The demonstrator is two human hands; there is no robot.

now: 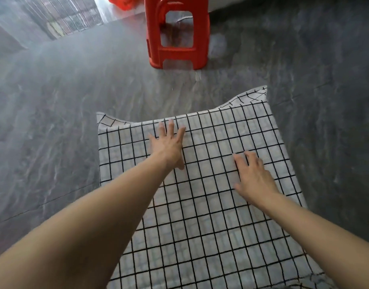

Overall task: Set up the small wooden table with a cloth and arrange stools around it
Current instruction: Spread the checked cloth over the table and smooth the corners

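Cloth (210, 184), white w/ black grid, already lay over the small table, hiding its top; far corners stuck up. Left hand (169, 142) & right hand (254, 176) pressed flat on it, fingers straight, slightly apart. One red stool (177, 34) stood beyond, well apart; stools prob. not yet arranged.

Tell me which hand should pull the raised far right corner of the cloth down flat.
Right. The right hand lies flat on the cloth on the same side as the raised corner. The left hand presses near the far edge, left of centre, and would have to cross over.
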